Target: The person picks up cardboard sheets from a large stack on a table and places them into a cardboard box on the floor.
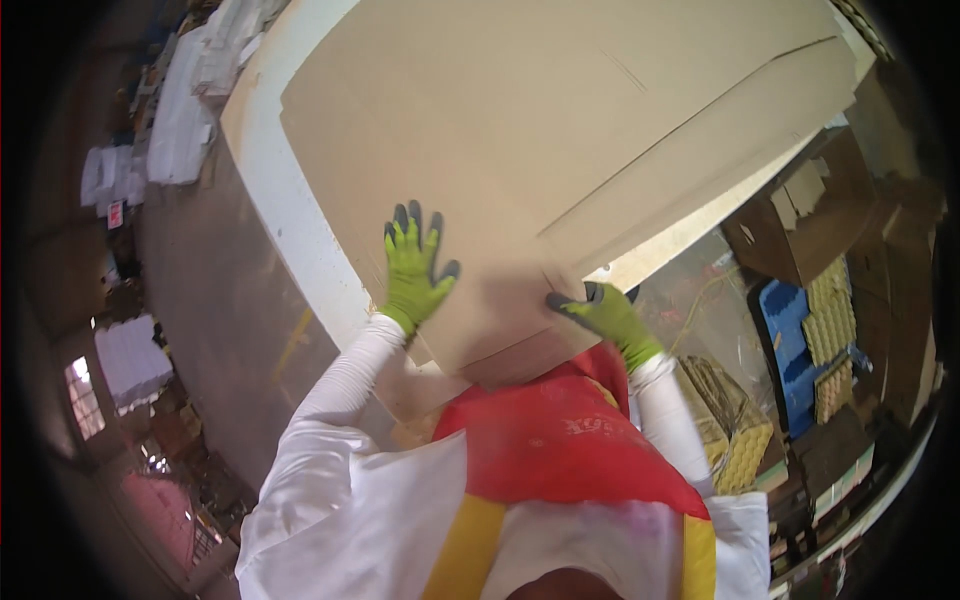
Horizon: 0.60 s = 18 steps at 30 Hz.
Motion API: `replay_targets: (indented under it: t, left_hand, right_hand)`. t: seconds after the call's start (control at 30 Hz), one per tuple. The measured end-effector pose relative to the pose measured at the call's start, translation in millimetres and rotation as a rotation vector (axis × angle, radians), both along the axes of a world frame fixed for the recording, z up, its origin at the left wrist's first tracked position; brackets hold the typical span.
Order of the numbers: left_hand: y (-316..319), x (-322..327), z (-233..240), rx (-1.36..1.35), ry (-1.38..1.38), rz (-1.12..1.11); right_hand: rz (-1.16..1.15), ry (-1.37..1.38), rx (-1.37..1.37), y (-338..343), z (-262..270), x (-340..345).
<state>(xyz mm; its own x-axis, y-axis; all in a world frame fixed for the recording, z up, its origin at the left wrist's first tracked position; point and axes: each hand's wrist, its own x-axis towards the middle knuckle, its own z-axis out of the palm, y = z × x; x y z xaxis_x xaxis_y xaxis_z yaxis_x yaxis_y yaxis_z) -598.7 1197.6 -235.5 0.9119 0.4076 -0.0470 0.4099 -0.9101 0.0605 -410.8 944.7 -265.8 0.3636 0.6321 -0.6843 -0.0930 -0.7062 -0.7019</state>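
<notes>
A large creased cardboard sheet (pixel 480 135) lies over a white-topped table (pixel 300 217), its near end reaching my red apron. My left hand (pixel 414 270), in a green glove with dark fingertips, rests spread and flat on the cardboard near its left edge. At the right near edge of the sheet is my right hand (pixel 604 311), gloved alike, with the thumb on top and the fingers over the edge, partly hidden. A long crease runs from near this hand towards the far right of the sheet.
To the right stand an open cardboard box (pixel 810 217), a blue plastic pallet or tray (pixel 787 345) with yellow textured pieces, and a wrapped yellow bundle (pixel 735 420). White stacks (pixel 180 127) stand far left, beyond the floor. Another pale stack (pixel 135 360) is at left.
</notes>
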Motion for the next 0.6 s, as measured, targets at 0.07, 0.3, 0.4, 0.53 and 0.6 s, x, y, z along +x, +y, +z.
replay_targets:
  t: [0.07,0.3,0.4,0.53,0.6]
  left_hand:
    - [-21,0,-6,-0.138,-0.075,-0.025]
    - [-1,42,-1,-0.348,-0.172,0.001]
    - [49,80,-7,-0.06,-0.225,-0.186]
    - [106,69,1,0.078,-0.049,-0.225]
    - [84,74,6,-0.024,-0.106,-0.287]
  right_hand:
    - [0.222,0.122,-0.203,21,48,26]
    - [-0.074,0.03,-0.067,23,26,5]
    - [-0.024,0.111,-0.07,15,32,15]
    - [0.061,0.015,-0.129,-31,9,55]
    - [0.113,0.062,-0.181,-45,-5,63]
